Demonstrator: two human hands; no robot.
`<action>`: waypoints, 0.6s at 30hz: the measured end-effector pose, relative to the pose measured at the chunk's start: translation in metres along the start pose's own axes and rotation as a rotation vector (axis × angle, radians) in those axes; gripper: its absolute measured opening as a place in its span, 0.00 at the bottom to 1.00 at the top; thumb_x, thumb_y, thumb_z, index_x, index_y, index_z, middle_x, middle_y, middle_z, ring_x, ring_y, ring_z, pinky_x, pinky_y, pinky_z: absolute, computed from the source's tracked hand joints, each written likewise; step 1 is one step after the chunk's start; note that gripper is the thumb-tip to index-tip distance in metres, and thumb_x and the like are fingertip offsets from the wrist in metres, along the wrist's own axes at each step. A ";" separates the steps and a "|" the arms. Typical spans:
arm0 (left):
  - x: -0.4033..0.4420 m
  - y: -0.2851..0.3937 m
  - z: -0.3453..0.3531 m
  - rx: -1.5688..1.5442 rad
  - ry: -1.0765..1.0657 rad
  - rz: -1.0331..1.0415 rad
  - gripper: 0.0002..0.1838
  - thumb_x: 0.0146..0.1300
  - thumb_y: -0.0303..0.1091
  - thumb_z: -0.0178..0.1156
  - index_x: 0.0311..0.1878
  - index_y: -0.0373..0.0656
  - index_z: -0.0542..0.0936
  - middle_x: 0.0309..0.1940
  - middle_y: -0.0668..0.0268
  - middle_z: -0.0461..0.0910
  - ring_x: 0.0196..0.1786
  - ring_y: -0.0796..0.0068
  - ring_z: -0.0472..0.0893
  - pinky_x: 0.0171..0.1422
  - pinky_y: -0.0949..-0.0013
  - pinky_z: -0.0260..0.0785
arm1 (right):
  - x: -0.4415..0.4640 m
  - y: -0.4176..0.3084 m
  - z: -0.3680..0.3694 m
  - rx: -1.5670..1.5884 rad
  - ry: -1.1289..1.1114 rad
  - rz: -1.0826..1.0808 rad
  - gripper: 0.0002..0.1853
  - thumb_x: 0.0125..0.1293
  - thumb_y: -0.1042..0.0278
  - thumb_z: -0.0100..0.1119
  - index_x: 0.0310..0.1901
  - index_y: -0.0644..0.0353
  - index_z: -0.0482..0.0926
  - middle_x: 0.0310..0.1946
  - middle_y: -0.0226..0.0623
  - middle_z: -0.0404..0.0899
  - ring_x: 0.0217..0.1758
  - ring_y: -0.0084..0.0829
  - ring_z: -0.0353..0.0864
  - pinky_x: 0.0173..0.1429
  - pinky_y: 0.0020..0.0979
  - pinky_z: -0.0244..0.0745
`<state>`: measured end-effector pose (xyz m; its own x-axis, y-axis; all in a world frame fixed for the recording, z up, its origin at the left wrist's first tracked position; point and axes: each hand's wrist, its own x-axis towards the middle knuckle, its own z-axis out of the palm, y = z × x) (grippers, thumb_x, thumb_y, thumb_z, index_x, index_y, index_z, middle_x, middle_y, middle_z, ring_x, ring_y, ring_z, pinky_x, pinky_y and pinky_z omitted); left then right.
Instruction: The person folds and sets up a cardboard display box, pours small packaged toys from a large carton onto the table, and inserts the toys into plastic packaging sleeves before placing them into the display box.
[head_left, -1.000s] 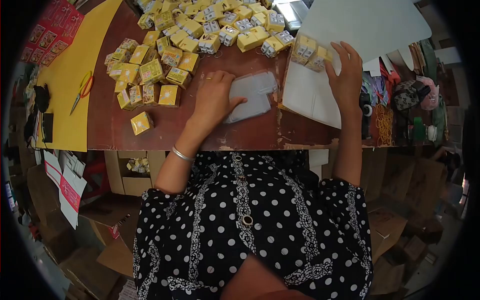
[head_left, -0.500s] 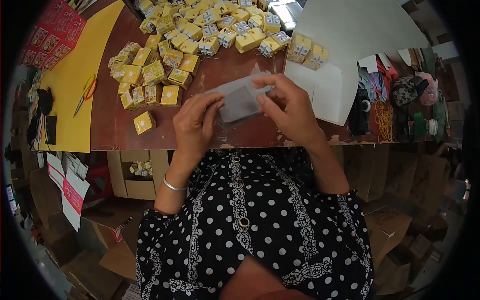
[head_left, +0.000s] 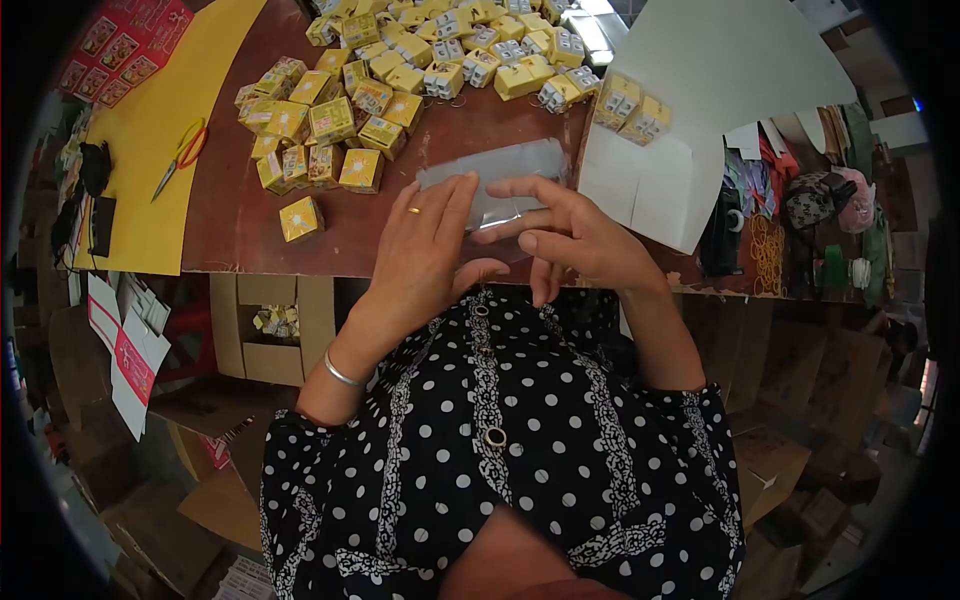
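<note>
A clear plastic box (head_left: pixel 515 165) lies at the table's front, partly behind my fingers. My left hand (head_left: pixel 425 240) is open, its fingers stretched out over the box's near left side and its thumb apart. My right hand (head_left: pixel 575 235) is open too, with fingers spread at the box's near right side; whether the fingertips touch the plastic I cannot tell. Left of my hands sits a cluster of small yellow printed boxes (head_left: pixel 332 121), with one single yellow box (head_left: pixel 301 219) nearer the edge. Beyond are many yellow-and-white little blocks (head_left: pixel 525 75), some with metal rings.
Scissors (head_left: pixel 180 160) with red-yellow handles lie on a yellow sheet (head_left: pixel 140 215) at left. On the right, white card (head_left: pixel 640 190) carries two packed clear boxes (head_left: pixel 632 107). Rubber bands (head_left: pixel 765 245) hang at the far right. Below the table stands an open carton (head_left: pixel 272 365).
Both hands have opened from their pinch on the clear plastic box. The box now rests lower on the table, and my left hand has turned flat over it. The view has shifted slightly.
</note>
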<state>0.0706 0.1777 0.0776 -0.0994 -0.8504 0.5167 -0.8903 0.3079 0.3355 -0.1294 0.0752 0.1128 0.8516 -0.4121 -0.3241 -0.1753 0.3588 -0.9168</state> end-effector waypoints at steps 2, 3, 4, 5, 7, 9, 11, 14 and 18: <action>-0.010 -0.006 0.004 -0.184 -0.044 -0.078 0.29 0.56 0.36 0.73 0.61 0.37 0.76 0.49 0.55 0.82 0.50 0.52 0.83 0.56 0.59 0.76 | 0.000 -0.010 0.004 -0.049 -0.024 0.031 0.22 0.75 0.70 0.52 0.66 0.67 0.66 0.56 0.48 0.82 0.27 0.26 0.87 0.29 0.22 0.81; -0.016 -0.009 0.006 -0.169 -0.034 -0.096 0.29 0.56 0.36 0.73 0.61 0.37 0.76 0.49 0.55 0.82 0.50 0.52 0.83 0.56 0.59 0.76 | 0.002 -0.016 0.004 -0.097 -0.036 0.059 0.19 0.75 0.70 0.53 0.64 0.68 0.70 0.55 0.47 0.83 0.25 0.25 0.86 0.29 0.21 0.81; -0.023 -0.011 0.007 -0.244 -0.061 -0.150 0.27 0.60 0.35 0.71 0.60 0.37 0.76 0.47 0.56 0.83 0.47 0.56 0.85 0.55 0.62 0.77 | 0.004 -0.020 -0.004 -0.104 -0.060 0.059 0.19 0.75 0.70 0.53 0.64 0.68 0.70 0.55 0.47 0.83 0.25 0.25 0.86 0.29 0.21 0.81; -0.029 -0.012 0.005 -0.323 -0.086 -0.205 0.24 0.63 0.34 0.69 0.60 0.36 0.76 0.44 0.56 0.84 0.44 0.60 0.86 0.53 0.65 0.78 | 0.006 -0.025 -0.016 -0.224 0.087 -0.057 0.16 0.75 0.69 0.53 0.59 0.68 0.74 0.51 0.44 0.85 0.25 0.23 0.84 0.29 0.21 0.81; -0.036 -0.014 -0.005 -0.575 -0.109 -0.381 0.21 0.67 0.33 0.66 0.59 0.35 0.76 0.43 0.57 0.85 0.42 0.64 0.86 0.52 0.67 0.79 | 0.025 -0.034 -0.028 -0.348 0.220 -0.178 0.13 0.75 0.69 0.53 0.55 0.68 0.78 0.46 0.41 0.86 0.24 0.20 0.83 0.29 0.21 0.80; -0.048 -0.018 -0.008 -0.840 -0.140 -0.540 0.17 0.71 0.32 0.63 0.58 0.34 0.76 0.41 0.58 0.85 0.41 0.68 0.87 0.50 0.69 0.79 | 0.051 -0.039 -0.036 -0.464 0.457 -0.352 0.11 0.75 0.67 0.55 0.49 0.66 0.81 0.38 0.36 0.86 0.24 0.16 0.80 0.29 0.20 0.77; -0.065 -0.023 0.001 -1.318 -0.090 -0.721 0.17 0.75 0.33 0.58 0.61 0.34 0.74 0.46 0.58 0.85 0.47 0.69 0.86 0.53 0.69 0.79 | 0.087 -0.030 -0.024 -0.509 0.454 -0.273 0.11 0.75 0.66 0.57 0.50 0.64 0.82 0.38 0.33 0.86 0.30 0.19 0.83 0.34 0.22 0.78; -0.078 -0.029 -0.002 -1.465 -0.053 -0.757 0.20 0.78 0.34 0.54 0.67 0.34 0.71 0.52 0.54 0.82 0.53 0.64 0.85 0.57 0.67 0.78 | 0.146 0.002 -0.012 -0.840 0.264 -0.579 0.12 0.71 0.66 0.62 0.51 0.63 0.81 0.39 0.34 0.86 0.36 0.27 0.86 0.40 0.28 0.80; -0.086 -0.040 -0.013 -1.517 0.008 -0.706 0.27 0.79 0.39 0.51 0.75 0.36 0.62 0.57 0.52 0.79 0.57 0.61 0.83 0.61 0.63 0.77 | 0.195 0.012 0.011 -1.106 0.424 -0.408 0.20 0.62 0.58 0.70 0.51 0.61 0.81 0.42 0.41 0.85 0.42 0.37 0.86 0.47 0.36 0.80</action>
<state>0.1206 0.2442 0.0297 0.1131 -0.9920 -0.0553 0.4514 0.0018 0.8923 0.0399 0.0085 0.0414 0.7512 -0.6384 0.1680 -0.4321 -0.6679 -0.6060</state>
